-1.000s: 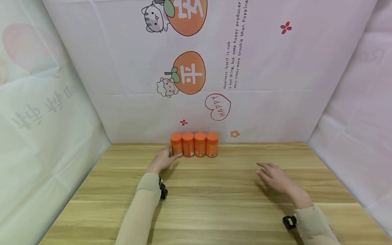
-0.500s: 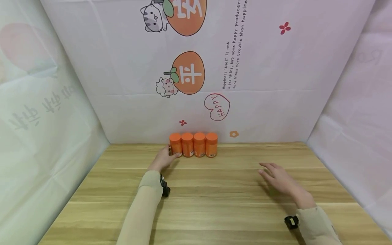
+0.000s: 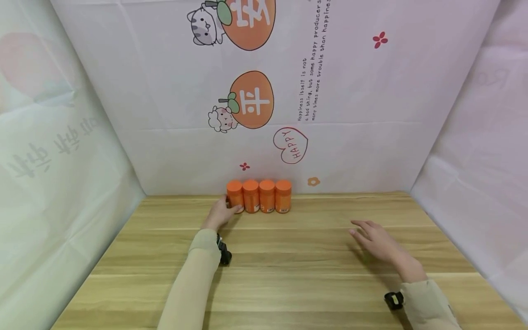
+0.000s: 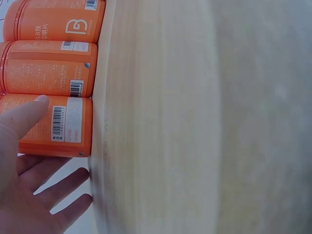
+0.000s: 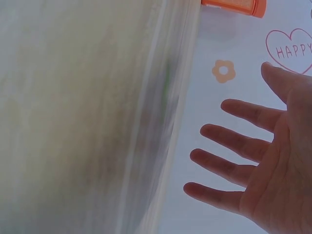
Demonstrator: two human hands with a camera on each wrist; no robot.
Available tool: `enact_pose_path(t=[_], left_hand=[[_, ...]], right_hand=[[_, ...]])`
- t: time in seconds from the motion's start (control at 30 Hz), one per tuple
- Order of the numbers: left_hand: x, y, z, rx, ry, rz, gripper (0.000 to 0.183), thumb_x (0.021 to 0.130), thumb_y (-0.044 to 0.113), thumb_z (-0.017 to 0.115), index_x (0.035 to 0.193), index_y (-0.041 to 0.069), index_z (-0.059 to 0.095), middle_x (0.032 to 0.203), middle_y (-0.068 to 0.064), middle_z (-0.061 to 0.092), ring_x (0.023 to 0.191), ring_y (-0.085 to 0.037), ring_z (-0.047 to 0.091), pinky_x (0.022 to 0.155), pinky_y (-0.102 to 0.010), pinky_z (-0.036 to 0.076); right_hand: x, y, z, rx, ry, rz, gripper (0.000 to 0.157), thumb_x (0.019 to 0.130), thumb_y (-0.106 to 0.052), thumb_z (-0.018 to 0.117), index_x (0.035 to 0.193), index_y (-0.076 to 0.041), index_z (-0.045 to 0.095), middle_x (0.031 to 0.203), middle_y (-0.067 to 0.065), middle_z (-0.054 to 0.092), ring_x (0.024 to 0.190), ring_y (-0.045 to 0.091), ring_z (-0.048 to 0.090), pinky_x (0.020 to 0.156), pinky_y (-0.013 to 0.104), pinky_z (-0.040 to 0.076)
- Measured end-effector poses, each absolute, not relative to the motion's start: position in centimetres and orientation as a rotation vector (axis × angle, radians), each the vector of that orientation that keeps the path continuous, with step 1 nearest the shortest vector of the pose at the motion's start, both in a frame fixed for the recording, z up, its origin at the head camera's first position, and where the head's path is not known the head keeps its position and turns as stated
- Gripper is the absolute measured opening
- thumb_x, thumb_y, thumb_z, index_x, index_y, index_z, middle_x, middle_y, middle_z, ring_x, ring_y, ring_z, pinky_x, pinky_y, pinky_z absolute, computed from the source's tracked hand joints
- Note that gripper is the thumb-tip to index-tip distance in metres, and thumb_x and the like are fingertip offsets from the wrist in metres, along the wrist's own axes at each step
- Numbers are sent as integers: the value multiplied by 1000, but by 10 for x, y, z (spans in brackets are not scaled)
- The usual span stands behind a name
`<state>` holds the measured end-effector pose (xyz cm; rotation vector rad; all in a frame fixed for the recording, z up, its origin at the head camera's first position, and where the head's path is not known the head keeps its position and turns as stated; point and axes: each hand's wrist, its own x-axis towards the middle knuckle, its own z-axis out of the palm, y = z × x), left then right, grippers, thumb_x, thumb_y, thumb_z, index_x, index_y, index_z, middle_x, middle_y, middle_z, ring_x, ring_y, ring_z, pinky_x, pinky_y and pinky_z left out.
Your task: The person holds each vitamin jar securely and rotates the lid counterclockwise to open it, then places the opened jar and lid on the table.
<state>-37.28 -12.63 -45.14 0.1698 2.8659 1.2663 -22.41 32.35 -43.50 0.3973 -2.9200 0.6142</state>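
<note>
Several orange bottles with orange lids stand upright, side by side, against the back wall in the head view. My left hand (image 3: 219, 214) is at the leftmost bottle (image 3: 235, 197). In the left wrist view its thumb (image 4: 29, 116) lies across the labelled front of that bottle, and the index finger passes partly hidden behind it; the other fingers are spread beside it. My right hand (image 3: 377, 240) hovers over the right half of the table, apart from the bottles. In the right wrist view its fingers (image 5: 234, 141) are spread and hold nothing.
The wood-grain table (image 3: 288, 275) meets a white printed back sheet (image 3: 350, 151). White sheets also hang at the left (image 3: 82, 183) and right (image 3: 462, 183). Each wrist carries a small black camera. The other bottles (image 3: 266, 197) touch one another in the row.
My left hand has closed in slightly on the leftmost bottle, its wrist shifting a little. The right hand has drifted slightly right. The head view has shifted a little; the bottles still stand in a row.
</note>
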Motion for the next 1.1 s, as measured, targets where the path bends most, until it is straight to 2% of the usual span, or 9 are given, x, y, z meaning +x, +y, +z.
enact_pose_path(t=[0.57, 0.87, 1.1], left_hand=[[-371, -125, -451, 151, 2886, 1357, 58, 87, 32, 68, 131, 1, 46, 130, -20, 54, 118, -35, 53, 99, -48, 42], [-370, -126, -452, 141, 2903, 1416, 53, 82, 30, 73, 121, 2, 52, 123, -19, 58, 112, -33, 56, 95, -47, 44], [-368, -128, -453, 124, 2905, 1472, 47, 77, 27, 79, 109, 3, 56, 108, -15, 62, 100, -28, 58, 89, -43, 47]], right_hand=[[-224, 326, -436, 401, -2905, 602, 51, 101, -36, 43, 133, 3, 48, 129, 33, 50, 117, 51, 47, 95, 63, 37], [-224, 325, -436, 403, -2913, 589, 51, 101, -36, 42, 134, 3, 48, 129, 32, 50, 118, 51, 46, 95, 63, 36], [-223, 323, -434, 397, -2920, 594, 51, 101, -36, 41, 134, 2, 47, 130, 32, 49, 118, 51, 46, 96, 63, 36]])
